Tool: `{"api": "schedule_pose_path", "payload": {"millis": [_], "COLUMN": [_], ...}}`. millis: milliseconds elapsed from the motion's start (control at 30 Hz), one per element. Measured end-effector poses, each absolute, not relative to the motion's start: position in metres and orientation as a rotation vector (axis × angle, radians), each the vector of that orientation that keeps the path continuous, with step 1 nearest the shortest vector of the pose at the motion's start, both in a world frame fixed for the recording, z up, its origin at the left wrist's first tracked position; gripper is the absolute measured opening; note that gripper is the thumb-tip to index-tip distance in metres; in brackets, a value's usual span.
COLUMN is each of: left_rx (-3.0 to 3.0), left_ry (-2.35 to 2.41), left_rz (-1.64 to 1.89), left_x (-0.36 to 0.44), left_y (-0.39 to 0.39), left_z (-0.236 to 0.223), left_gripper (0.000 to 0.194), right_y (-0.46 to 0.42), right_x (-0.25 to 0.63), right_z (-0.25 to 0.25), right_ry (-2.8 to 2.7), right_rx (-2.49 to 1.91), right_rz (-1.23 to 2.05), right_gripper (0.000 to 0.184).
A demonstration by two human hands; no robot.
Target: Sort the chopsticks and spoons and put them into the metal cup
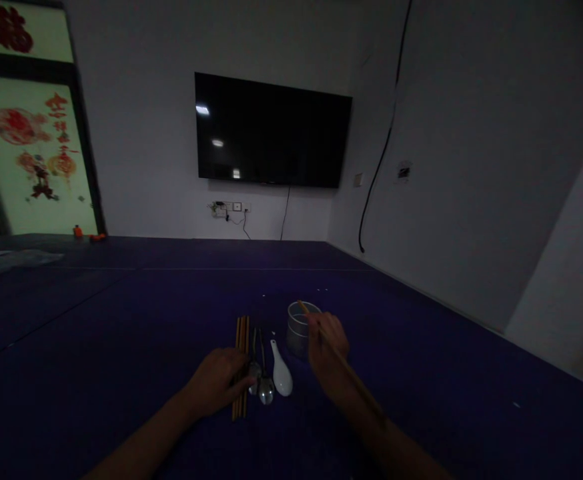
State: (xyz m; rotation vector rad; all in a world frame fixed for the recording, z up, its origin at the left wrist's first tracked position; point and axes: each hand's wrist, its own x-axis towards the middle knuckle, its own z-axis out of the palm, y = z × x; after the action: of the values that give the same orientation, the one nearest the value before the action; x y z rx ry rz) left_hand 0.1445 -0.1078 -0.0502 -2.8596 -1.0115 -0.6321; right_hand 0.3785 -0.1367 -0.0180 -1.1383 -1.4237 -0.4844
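My right hand (pixel 327 352) is closed around a wooden chopstick (pixel 344 370); its tip rests at the rim of a grey metal cup (pixel 299 330) standing just left of the hand. My left hand (pixel 217 385) lies with curled fingers on a bundle of wooden chopsticks (pixel 242 333) laid flat on the dark blue surface. Right beside its fingertips are two metal spoons (pixel 264 387) and a white ceramic spoon (pixel 281 377). The room is dim.
The dark blue floor mat (pixel 121 333) stretches back to a white wall carrying a black television (pixel 271 130) and wall sockets (pixel 229 208). A window with red paper decorations (pixel 36 147) stands at the left. Another white wall (pixel 471 167) runs along the right.
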Motion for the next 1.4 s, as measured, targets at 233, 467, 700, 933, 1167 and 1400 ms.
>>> {"api": "schedule_pose_path", "payload": {"millis": [233, 467, 700, 933, 1167, 1400], "left_rx": [-2.830, -2.844, -2.835, -2.818, -2.770, -2.808], "left_ry": [-0.947, -0.982, -1.030, -1.122, -1.142, -1.253], "left_rz": [-0.709, -0.678, -0.748, -0.734, -0.765, -0.769], "left_x": [0.144, 0.145, 0.149, 0.152, 0.153, 0.151], "left_y": [-0.107, -0.108, -0.106, -0.106, -0.107, -0.110], "left_z": [-0.054, -0.054, -0.060, -0.058, -0.059, -0.054], "left_gripper": [0.036, 0.032, 0.035, 0.038, 0.035, 0.034], "right_y": [-0.123, -0.099, -0.085, -0.082, -0.081, -0.076], "right_x": [0.399, 0.405, 0.406, 0.404, 0.409, 0.415], "right_z": [-0.008, -0.011, -0.020, -0.019, 0.007, 0.043], "right_ry": [-1.322, -1.335, -1.383, -1.384, -1.380, -1.361], "right_rx": [-1.442, -1.560, -1.474, -1.464, -1.484, -1.483], "right_rz": [-0.288, -0.320, -0.278, -0.117, 0.030, 0.071], "right_gripper": [0.060, 0.046, 0.031, 0.044, 0.048, 0.059]}}
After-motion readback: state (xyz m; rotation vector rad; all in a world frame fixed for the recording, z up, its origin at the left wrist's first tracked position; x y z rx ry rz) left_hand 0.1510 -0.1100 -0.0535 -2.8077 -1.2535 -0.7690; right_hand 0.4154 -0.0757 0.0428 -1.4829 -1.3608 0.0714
